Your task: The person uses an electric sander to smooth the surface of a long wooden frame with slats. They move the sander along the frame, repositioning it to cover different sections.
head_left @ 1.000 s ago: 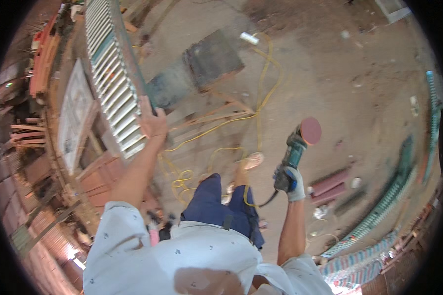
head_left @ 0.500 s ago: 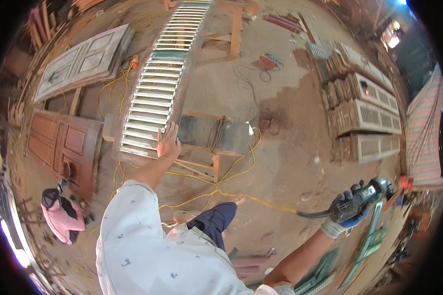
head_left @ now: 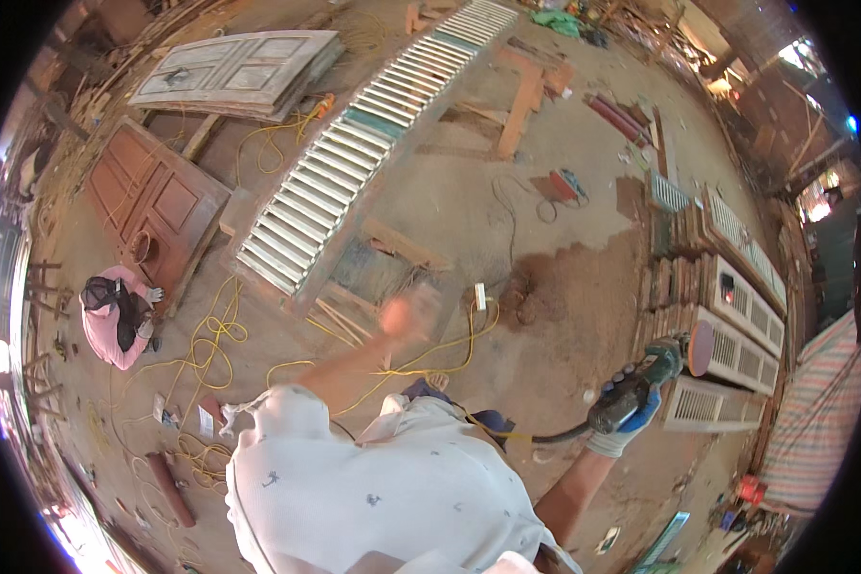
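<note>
In a blue and black glove, my right hand (head_left: 641, 402) is closed around an angle grinder (head_left: 631, 387) held out to the right. A round reddish sanding disc (head_left: 700, 348) sits on the grinder's head, touching nothing. My left hand (head_left: 409, 311) is bare and smeared by motion, so its fingers cannot be made out. It is in the air to the right of the near end of a long louvered shutter (head_left: 306, 212). White slats and green crosspieces fill that shutter, which rests raised on wooden supports.
A brown panel door (head_left: 158, 206) and pale stacked doors (head_left: 234, 72) lie at left. A person (head_left: 117, 316) in pink crouches there. Yellow cords (head_left: 210, 340) trail across the floor. Stacked louvered shutters (head_left: 727, 349) stand at right, near a striped cloth (head_left: 818, 411).
My left hand has come off the shutter's near end and moved right. The grinder has turned, showing its disc more plainly. My view has swung, shifting the scene.
</note>
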